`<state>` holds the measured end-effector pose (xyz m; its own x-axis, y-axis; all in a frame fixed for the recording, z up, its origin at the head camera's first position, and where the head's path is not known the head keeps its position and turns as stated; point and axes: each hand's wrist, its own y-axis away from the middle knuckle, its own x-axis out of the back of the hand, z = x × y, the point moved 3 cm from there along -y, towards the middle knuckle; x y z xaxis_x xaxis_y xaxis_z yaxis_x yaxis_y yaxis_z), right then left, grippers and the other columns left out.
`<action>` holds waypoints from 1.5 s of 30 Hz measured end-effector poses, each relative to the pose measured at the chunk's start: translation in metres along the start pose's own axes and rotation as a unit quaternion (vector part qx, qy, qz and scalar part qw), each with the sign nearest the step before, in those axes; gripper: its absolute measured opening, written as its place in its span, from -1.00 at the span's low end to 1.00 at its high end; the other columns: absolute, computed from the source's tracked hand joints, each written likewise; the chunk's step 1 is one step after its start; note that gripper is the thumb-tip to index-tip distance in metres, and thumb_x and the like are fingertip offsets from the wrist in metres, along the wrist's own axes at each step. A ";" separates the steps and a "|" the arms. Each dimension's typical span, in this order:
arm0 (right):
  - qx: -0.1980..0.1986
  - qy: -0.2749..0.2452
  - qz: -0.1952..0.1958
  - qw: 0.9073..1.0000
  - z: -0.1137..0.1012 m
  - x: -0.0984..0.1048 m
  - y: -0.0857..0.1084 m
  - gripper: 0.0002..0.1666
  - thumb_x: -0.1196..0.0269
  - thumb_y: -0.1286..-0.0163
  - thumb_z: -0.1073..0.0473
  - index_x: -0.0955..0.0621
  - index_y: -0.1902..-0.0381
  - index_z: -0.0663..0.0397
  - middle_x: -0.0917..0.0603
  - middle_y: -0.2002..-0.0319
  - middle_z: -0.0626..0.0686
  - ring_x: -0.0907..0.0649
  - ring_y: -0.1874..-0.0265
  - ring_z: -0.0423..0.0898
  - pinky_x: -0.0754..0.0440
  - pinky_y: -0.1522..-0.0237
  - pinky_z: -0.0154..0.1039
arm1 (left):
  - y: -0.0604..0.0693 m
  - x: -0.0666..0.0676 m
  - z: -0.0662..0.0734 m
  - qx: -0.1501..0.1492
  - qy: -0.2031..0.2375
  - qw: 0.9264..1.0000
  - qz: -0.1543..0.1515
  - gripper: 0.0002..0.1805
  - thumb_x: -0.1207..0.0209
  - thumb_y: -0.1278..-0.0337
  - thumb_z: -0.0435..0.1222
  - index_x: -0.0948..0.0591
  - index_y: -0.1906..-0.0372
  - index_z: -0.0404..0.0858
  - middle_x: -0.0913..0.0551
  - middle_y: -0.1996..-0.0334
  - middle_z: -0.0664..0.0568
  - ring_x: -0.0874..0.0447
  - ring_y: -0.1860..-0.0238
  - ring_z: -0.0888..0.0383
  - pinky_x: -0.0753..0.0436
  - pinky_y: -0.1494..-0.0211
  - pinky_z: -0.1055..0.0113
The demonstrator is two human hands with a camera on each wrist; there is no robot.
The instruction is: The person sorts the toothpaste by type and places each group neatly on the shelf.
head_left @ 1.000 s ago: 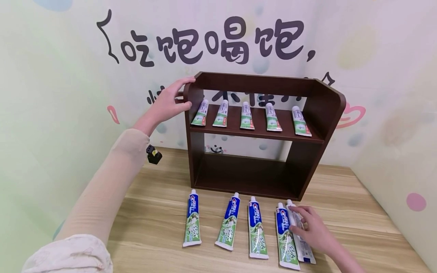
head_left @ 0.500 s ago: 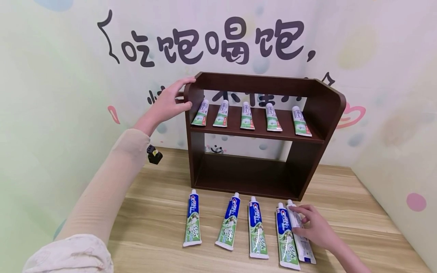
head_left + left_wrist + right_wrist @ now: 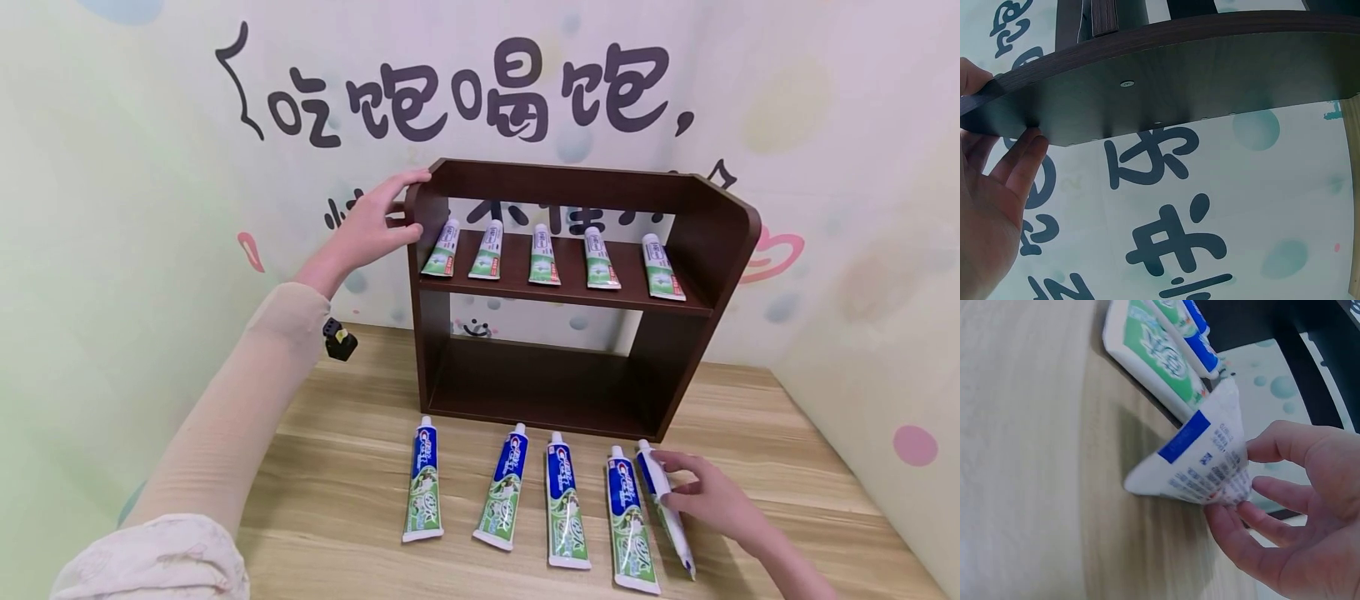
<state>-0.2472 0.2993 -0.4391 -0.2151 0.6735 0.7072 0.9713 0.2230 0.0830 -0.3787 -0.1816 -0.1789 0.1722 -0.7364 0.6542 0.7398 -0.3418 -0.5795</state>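
From its right side, pinches the rightmost lower tube (image 3: 673, 529) on edge in the right grip (image 3: 712, 497), lengthwise toward the rack (image 3: 570, 185) clasped, well apart, by the left grip (image 3: 366, 231)

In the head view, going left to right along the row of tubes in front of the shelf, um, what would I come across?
First blue-and-green tube, second blue-and-green tube, third blue-and-green tube, fourth blue-and-green tube, tilted tube, right hand holding that tilted tube.
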 end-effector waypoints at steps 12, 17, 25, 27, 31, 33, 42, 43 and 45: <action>-0.070 0.005 -0.033 0.997 0.021 0.019 0.004 -0.26 -0.17 -0.33 0.26 -0.27 -0.43 0.37 -0.59 -0.06 0.43 -0.63 0.13 0.02 -0.71 0.31 -0.19 | 0.001 0.001 -0.002 0.007 0.002 1.000 0.004 -0.30 -0.16 -0.19 -0.37 -0.30 -0.46 -0.06 -0.26 -0.51 0.13 -0.44 -0.37 -0.08 -0.58 -0.36 0.04; -0.057 0.081 -0.034 0.994 0.024 0.017 0.005 -0.05 -0.36 -0.27 -0.02 -0.25 -0.46 0.30 -0.61 -0.05 0.35 -0.65 0.11 0.02 -0.71 0.15 -0.06 | 0.001 0.002 -0.003 0.011 0.002 1.000 0.001 -0.30 -0.15 -0.21 -0.36 -0.29 -0.47 -0.04 -0.24 -0.52 0.14 -0.44 -0.37 -0.08 -0.57 -0.37 0.03; -0.024 0.187 -0.001 0.982 0.018 0.009 0.011 0.19 -0.50 -0.05 -0.14 -0.22 -0.46 0.34 -0.54 0.23 0.12 -0.50 0.28 -0.06 -0.57 0.26 -0.14 | 0.000 0.001 -0.003 0.007 0.001 1.000 0.003 -0.30 -0.15 -0.20 -0.37 -0.29 -0.46 -0.08 -0.25 -0.52 0.13 -0.43 -0.38 -0.06 -0.56 -0.37 0.03; -0.026 0.192 0.002 0.981 0.018 0.007 0.012 0.20 -0.50 -0.04 -0.13 -0.21 -0.46 0.33 -0.52 0.26 0.10 -0.49 0.29 -0.06 -0.55 0.26 -0.16 | 0.000 0.001 -0.003 0.005 0.000 1.000 0.004 -0.30 -0.16 -0.19 -0.36 -0.30 -0.46 -0.07 -0.26 -0.51 0.12 -0.43 -0.38 -0.06 -0.57 -0.37 0.03; -0.038 0.196 0.005 0.980 0.018 0.006 0.011 0.22 -0.52 -0.01 -0.11 -0.21 -0.46 0.32 -0.52 0.28 0.09 -0.50 0.30 -0.07 -0.52 0.29 -0.20 | 0.000 0.001 -0.002 0.005 -0.001 1.000 0.005 -0.29 -0.16 -0.18 -0.37 -0.30 -0.46 -0.06 -0.26 -0.51 0.11 -0.45 -0.37 -0.07 -0.58 -0.36 0.04; -0.047 0.193 0.005 0.980 0.018 0.005 0.010 0.22 -0.53 0.02 -0.09 -0.22 -0.46 0.32 -0.52 0.29 0.08 -0.50 0.32 -0.08 -0.50 0.31 -0.22 | 0.000 0.001 -0.002 0.005 -0.002 1.000 0.004 -0.29 -0.17 -0.18 -0.36 -0.30 -0.46 -0.07 -0.26 -0.51 0.11 -0.45 -0.37 -0.06 -0.58 -0.36 0.05; -0.069 0.163 -0.012 0.984 0.014 0.008 0.006 0.14 -0.55 0.04 0.01 -0.29 -0.43 0.28 -0.52 0.41 0.02 -0.48 0.41 -0.11 -0.41 0.36 -0.28 | -0.001 0.000 -0.001 0.003 -0.004 1.000 0.003 -0.29 -0.16 -0.18 -0.36 -0.30 -0.46 -0.12 -0.26 -0.52 0.10 -0.44 -0.37 -0.08 -0.57 -0.37 0.03; -0.071 0.160 -0.014 0.985 0.014 0.008 0.006 0.14 -0.54 0.03 0.00 -0.28 -0.43 0.27 -0.52 0.40 0.02 -0.48 0.40 -0.10 -0.41 0.36 -0.28 | -0.001 0.000 -0.001 0.002 -0.004 1.000 0.004 -0.30 -0.17 -0.17 -0.36 -0.30 -0.46 -0.12 -0.26 -0.52 0.11 -0.44 -0.37 -0.08 -0.58 -0.36 0.03; -0.074 0.151 -0.020 0.986 0.013 0.010 0.005 0.13 -0.53 0.01 -0.03 -0.28 -0.44 0.25 -0.54 0.37 0.03 -0.50 0.38 -0.10 -0.42 0.36 -0.28 | -0.001 0.000 -0.001 0.002 -0.003 1.000 0.003 -0.30 -0.16 -0.18 -0.36 -0.30 -0.46 -0.12 -0.26 -0.52 0.10 -0.44 -0.38 -0.08 -0.58 -0.36 0.03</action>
<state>-0.2454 0.3158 -0.4406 -0.2356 0.4204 0.8762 0.9715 0.1244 0.2016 -0.3804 -0.1820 -0.1790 0.1815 -0.7347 0.6536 0.7415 -0.3343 -0.5817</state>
